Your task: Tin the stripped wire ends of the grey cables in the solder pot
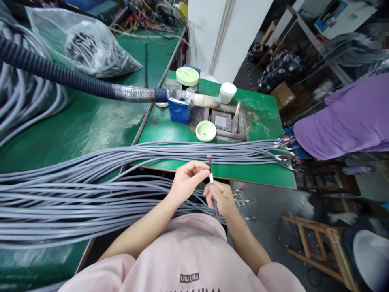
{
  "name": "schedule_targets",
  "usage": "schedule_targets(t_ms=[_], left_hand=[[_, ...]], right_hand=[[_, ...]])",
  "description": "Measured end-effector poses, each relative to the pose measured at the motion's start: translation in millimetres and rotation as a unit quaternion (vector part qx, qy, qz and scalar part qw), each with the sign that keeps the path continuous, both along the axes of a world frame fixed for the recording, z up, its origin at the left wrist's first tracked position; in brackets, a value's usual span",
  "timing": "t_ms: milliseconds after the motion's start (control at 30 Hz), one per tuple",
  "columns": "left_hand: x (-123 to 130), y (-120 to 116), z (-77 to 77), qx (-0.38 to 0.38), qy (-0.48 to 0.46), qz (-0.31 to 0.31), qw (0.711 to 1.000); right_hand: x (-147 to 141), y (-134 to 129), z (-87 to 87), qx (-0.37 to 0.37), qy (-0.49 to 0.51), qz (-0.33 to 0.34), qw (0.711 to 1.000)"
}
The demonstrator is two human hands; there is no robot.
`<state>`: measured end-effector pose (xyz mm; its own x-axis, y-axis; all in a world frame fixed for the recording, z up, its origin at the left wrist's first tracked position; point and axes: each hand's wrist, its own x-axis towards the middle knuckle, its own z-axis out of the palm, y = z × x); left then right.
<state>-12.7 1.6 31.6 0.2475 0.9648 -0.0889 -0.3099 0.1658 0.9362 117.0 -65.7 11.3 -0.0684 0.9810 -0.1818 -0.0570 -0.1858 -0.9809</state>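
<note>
A large green table fills the left side, and a smaller green table adjoins it on the right. Long grey cables run across both, their frayed ends at the right; more grey cables lie nearer. At far right is another person in a purple top. A dark hose crosses from the left to a blue box, passing in front of a clear plastic bag. The left hand is partly curled, thumb and forefinger close together at the single cable's bare wires; I cannot tell whether it grips them. The right hand is closed, pinching the single cable upright just below its white band, in front of the smaller table's near edge. Beyond stand a white tub and, nearer, a pale green dish.
</note>
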Motion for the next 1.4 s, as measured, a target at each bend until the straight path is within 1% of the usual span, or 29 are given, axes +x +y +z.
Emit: schedule_targets(t_ms=[200, 433, 767, 900, 967, 1033, 1100, 1133, 1167, 1233, 1300, 1333, 1400], left_hand=[[3, 0, -6.0, -0.006, 0.003, 0.013, 1.000], [7, 3, -1.8, -0.018, -0.014, 0.033, 0.999], [4, 7, -3.5, -0.043, 0.026, 0.016, 0.999], [1, 9, -7.3, -0.040, 0.031, 0.002, 0.999], [2, 8, -10.1, -0.037, 0.015, 0.000, 0.999], [3, 5, -12.8, -0.026, -0.001, 0.011, 1.000], [4, 2, -14.8, 0.016, 0.012, 0.040, 0.999], [5, 0, -15.5, 0.055, 0.034, 0.060, 0.996], [5, -1, -15.9, 0.106, 0.066, 0.082, 0.989], [4, -4, -16.7, 0.208, 0.140, 0.117, 0.961], [3, -5, -17.9, 0.280, 0.205, 0.125, 0.929], [2, -6, -18.7, 0.301, 0.228, 0.121, 0.918], [2, -7, -20.6, 0.328, 0.252, 0.109, 0.904]], right_hand=[[-1, 5, 0.9, 0.022, -0.048, 0.006, 0.999], [-4, 7, -0.2, 0.015, -0.080, 0.014, 0.997], [-4, 6, -3.8, 0.022, -0.128, 0.014, 0.991], [-5, 6, -3.8, 0.023, -0.128, 0.012, 0.991], [-5, 6, -3.9, 0.016, -0.110, 0.012, 0.994], [-4, 6, -4.1, 0.007, -0.083, 0.011, 0.996], [-5, 7, -4.5, 0.000, -0.054, 0.005, 0.999], [-5, 7, -4.9, -0.003, -0.039, 0.001, 0.999], [-5, 7, -5.5, -0.008, -0.022, -0.003, 1.000], [-5, 8, -6.8, -0.028, 0.021, -0.014, 0.999], [-4, 10, -8.1, -0.048, 0.075, -0.025, 0.996], [-3, 12, -8.5, -0.055, 0.101, -0.029, 0.993], [-1, 16, -8.0, -0.059, 0.140, -0.030, 0.988]])
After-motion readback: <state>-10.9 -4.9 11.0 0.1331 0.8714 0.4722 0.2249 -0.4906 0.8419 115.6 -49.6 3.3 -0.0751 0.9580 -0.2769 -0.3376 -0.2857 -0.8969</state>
